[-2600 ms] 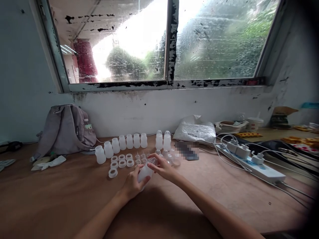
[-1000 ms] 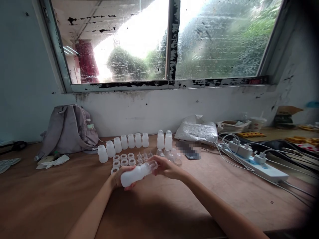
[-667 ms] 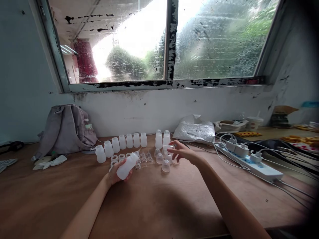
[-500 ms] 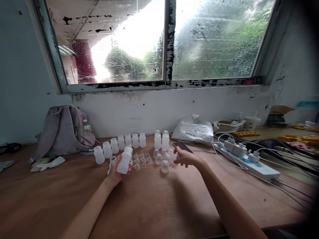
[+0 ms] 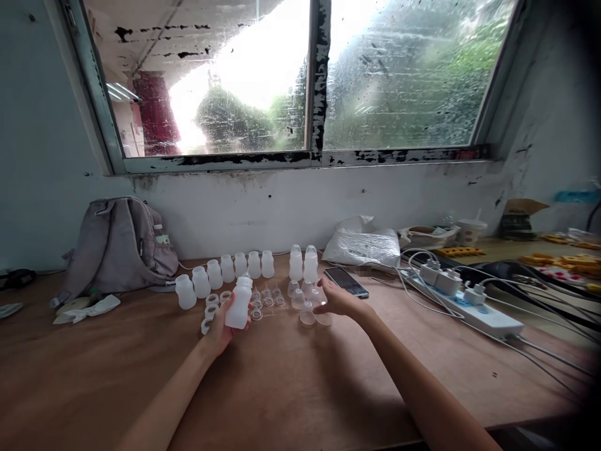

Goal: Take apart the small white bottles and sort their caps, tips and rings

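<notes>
My left hand is wrapped round a frosted white bottle with a clear nipple on top, tilted slightly right. My right hand reaches over clear domed caps, its thumb and fingers around a cap at the group's right edge. Behind the caps stand two capped bottles. Open bottles form a curved row at the back left. White rings lie beside my left hand, partly hidden by it, and small clear nipples sit between the hands.
A phone lies behind my right hand, near a silvery plastic bag. A power strip with plugs and cables lies at the right. A grey backpack and a crumpled white tissue are at the left.
My right hand has moved left and down onto the caps, uncovering more of the phone. My left hand has shifted slightly right with the bottle, which is now more upright.
</notes>
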{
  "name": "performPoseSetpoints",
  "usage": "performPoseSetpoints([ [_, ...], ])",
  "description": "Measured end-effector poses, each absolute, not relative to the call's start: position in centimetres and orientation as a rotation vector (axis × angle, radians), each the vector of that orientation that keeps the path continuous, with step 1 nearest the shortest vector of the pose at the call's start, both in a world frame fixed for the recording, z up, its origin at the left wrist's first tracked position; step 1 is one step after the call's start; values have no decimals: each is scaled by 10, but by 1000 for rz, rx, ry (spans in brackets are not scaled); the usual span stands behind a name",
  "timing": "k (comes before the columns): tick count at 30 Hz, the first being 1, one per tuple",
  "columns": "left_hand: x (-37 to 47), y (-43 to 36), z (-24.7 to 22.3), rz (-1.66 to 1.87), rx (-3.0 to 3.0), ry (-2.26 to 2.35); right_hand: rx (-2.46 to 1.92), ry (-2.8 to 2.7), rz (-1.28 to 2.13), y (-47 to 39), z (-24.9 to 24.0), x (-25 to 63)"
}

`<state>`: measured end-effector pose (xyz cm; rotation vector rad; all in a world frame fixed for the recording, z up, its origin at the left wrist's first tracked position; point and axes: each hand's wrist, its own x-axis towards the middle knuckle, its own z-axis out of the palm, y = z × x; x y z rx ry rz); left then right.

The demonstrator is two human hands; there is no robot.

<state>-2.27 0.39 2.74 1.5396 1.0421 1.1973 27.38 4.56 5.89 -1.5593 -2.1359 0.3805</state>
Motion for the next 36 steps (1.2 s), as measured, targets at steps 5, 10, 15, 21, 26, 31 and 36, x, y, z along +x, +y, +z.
performPoseSetpoints([
  [5, -9, -8, 33, 1211, 1577, 1039, -1263, -1982, 422, 29, 74, 245],
  [10, 7, -16, 22, 1226, 2002, 1273, -1111, -1960, 783, 8, 60, 201],
  [15, 13, -14, 9, 1257, 2407, 1417, -1194, -1789, 836, 2, 43, 181],
  [21, 11, -20, 16, 1187, 2454, 1349, -1205, -1655, 834, -2, 38, 172],
  [26, 21, -28, 26, 988, 2102, 1287, -1151, -1417, 837, -3, 28, 167],
  [31, 28, -34, 33, 904, 1687, 1041, -1125, -1314, 1020, -4, 30, 167],
  [36, 20, -37, 34, 716, 1158, 676, -802, -1425, 1350, -9, 44, 172],
])
